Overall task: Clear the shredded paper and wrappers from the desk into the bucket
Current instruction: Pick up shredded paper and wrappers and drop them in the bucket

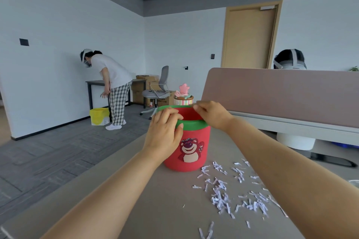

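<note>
Red plastic bucket (191,145), round, green rim, cartoon bear print, upright on smooth grey desk (155,200). Left hand (164,132) grasping near-left rim, fingers curled over edge. Right hand (210,114) pinching far rim. Thin white shredded paper strips (231,194) scattered on desk right of bucket, beneath right forearm.
</note>
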The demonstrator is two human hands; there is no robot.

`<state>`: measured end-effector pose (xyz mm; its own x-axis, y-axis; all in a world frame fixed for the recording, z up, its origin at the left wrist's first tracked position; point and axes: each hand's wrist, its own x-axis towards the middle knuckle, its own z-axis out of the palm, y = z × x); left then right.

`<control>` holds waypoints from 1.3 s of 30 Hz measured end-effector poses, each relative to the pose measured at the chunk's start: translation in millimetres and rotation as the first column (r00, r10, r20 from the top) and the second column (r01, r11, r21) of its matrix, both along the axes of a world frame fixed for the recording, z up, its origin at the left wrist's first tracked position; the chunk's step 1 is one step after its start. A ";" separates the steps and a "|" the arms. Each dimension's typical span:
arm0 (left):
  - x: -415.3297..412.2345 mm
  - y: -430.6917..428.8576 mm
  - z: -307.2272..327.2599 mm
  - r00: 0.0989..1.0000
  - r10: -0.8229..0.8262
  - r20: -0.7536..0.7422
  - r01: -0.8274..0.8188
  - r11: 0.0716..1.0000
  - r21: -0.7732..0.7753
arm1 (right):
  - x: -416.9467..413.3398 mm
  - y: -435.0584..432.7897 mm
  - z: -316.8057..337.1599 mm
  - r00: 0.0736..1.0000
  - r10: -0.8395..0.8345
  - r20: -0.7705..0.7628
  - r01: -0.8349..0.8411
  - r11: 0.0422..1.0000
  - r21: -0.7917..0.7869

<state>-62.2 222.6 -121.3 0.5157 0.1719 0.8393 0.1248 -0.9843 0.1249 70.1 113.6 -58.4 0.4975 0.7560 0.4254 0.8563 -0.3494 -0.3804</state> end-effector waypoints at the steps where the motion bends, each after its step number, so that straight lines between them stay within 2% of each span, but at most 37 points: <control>1: -3.4 -4.0 -2.2 1.000 -0.026 0.012 0.026 0.999 0.021 | -2.5 -6.4 -1.5 1.000 0.020 0.015 -0.021 0.999 0.049; 4: -13.9 -19.1 -19.1 0.984 -0.160 -0.084 0.167 0.982 0.085 | -8.5 -33.4 -11.8 0.996 0.022 0.083 -0.035 0.987 0.155; 6: -19.0 -32.8 -36.7 0.936 -0.202 -0.289 0.220 0.975 0.032 | -5.7 -55.1 -31.6 0.997 -0.016 0.081 0.003 0.987 0.160; 7: -21.1 -38.8 -46.3 0.881 -0.203 -0.427 0.210 0.977 -0.033 | -2.7 -66.6 -44.6 0.997 -0.042 0.065 0.033 0.990 0.140; 9: -19.0 -45.5 -68.3 0.715 -0.196 -0.671 0.138 0.981 -0.139 | 2.8 -89.8 -72.6 0.995 -0.102 0.010 0.101 0.994 0.033; 11: -13.0 -51.5 -85.6 0.570 -0.228 -0.790 0.078 0.971 -0.224 | 7.4 -110.8 -98.5 0.984 -0.170 -0.055 0.162 0.979 -0.127; 14: 5.4 -61.0 -97.9 0.492 -0.284 -0.823 0.029 0.950 -0.310 | 11.2 -137.6 -129.0 0.970 -0.234 -0.073 0.196 0.920 -0.339; 18: 38.0 -76.4 -95.3 0.512 -0.251 -0.822 0.027 0.960 -0.277 | 13.0 -170.1 -156.2 0.957 -0.289 -0.026 0.235 0.826 -0.512; 21: 63.5 -84.5 -93.4 0.501 -0.211 -0.839 -0.037 0.964 -0.264 | 13.2 -191.4 -165.7 0.955 -0.295 -0.038 0.238 0.834 -0.499; 24: 82.9 -95.7 -93.7 0.452 -0.159 -0.878 -0.052 0.978 -0.204 | 16.9 -204.2 -163.3 0.959 -0.274 -0.071 0.217 0.872 -0.438; 25: 86.3 -100.3 -93.6 0.438 -0.189 -0.879 -0.013 0.976 -0.217 | 19.8 -206.5 -161.4 0.958 -0.274 -0.086 0.217 0.887 -0.408; 27: 90.4 -109.5 -92.6 0.434 -0.351 -0.830 0.067 0.931 -0.359 | 28.9 -209.6 -155.7 0.952 -0.295 -0.085 0.250 0.907 -0.340; 29: 95.2 -112.1 -90.6 0.499 -0.405 -0.766 0.133 0.909 -0.394 | 42.1 -208.5 -149.8 0.946 -0.320 -0.061 0.286 0.905 -0.316; 31: 104.1 -106.5 -88.4 0.586 -0.299 -0.753 0.142 0.953 -0.268 | 55.8 -201.8 -147.3 0.941 -0.332 -0.061 0.290 0.887 -0.360; 32: 109.9 -101.1 -88.1 0.595 -0.260 -0.761 0.116 0.964 -0.238 | 62.4 -195.9 -148.1 0.940 -0.335 -0.070 0.282 0.873 -0.399; 35: 128.2 -86.8 -92.6 0.519 -0.237 -0.821 0.003 0.961 -0.276 | 82.9 -173.6 -155.6 0.926 -0.361 -0.112 0.268 0.835 -0.481; 39: 154.3 -83.4 -98.3 0.460 -0.195 -0.866 -0.064 0.966 -0.252 | 116.6 -152.6 -160.9 0.869 -0.454 -0.195 0.311 0.810 -0.498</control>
